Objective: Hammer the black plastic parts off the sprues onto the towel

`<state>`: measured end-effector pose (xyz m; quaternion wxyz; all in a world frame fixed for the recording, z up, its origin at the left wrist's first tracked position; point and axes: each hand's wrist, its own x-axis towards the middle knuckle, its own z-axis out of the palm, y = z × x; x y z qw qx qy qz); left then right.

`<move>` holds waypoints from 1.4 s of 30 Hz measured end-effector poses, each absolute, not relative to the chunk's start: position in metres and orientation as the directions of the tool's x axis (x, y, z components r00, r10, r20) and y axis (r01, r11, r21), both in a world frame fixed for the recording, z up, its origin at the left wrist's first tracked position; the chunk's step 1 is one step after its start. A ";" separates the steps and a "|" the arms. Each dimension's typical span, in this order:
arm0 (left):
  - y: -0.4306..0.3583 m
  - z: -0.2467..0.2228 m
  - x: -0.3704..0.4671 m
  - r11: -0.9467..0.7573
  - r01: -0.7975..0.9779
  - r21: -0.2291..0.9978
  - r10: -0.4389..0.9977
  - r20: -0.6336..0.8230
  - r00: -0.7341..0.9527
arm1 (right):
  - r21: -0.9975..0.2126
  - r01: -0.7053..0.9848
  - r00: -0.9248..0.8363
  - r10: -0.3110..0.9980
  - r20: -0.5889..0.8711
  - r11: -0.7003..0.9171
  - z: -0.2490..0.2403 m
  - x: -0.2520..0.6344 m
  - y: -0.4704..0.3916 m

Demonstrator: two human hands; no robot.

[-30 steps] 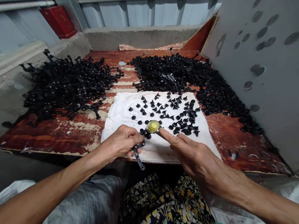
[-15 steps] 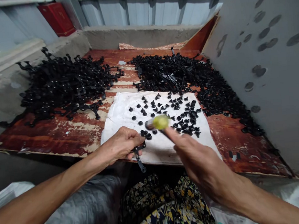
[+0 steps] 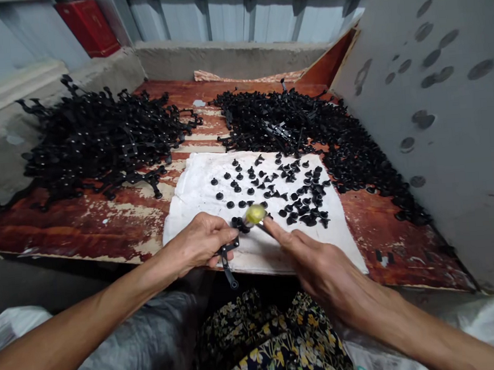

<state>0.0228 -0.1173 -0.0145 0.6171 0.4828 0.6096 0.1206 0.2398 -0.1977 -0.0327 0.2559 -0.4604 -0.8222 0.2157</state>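
My left hand (image 3: pixel 208 236) pinches a black jointed plastic arm (image 3: pixel 228 266) at the front edge of a white cloth (image 3: pixel 189 206). The free end of that arm hangs down past the table edge. Beside my left fingertips stand a few round black plugs (image 3: pixel 238 223). My right hand (image 3: pixel 316 253) is closed round a small hammer (image 3: pixel 255 214) with a yellow head end, slightly blurred. Its head is low, over or against the plugs; whether it touches them I cannot tell. Many more small black plugs (image 3: pixel 306 203) lie scattered over the cloth.
A tangled heap of assembled black arms (image 3: pixel 102 139) covers the left of the worn red table (image 3: pixel 62 228). Loose black parts (image 3: pixel 276 120) are piled at the back right, trailing along a grey upright panel (image 3: pixel 440 135). A red box (image 3: pixel 89 26) sits on the rear ledge.
The hammer has come down and left, nearer my left fingertips. My left hand keeps its pinch on the jointed arm, and the whole view has shifted slightly.
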 end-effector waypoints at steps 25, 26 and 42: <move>-0.160 -0.022 0.007 0.580 -0.113 0.807 0.786 -0.518 0.339 | -0.985 0.128 -0.147 0.984 0.098 0.117 -0.028 0.189 -0.156; -0.159 -0.021 0.010 0.577 -0.111 0.809 0.787 -0.514 0.340 | -0.986 0.118 -0.156 0.983 0.101 0.120 -0.029 0.187 -0.156; -0.112 -0.023 0.009 0.578 -0.020 0.816 0.812 -0.573 0.107 | -0.975 0.109 -0.033 0.980 -0.198 -0.193 -0.037 0.222 -0.193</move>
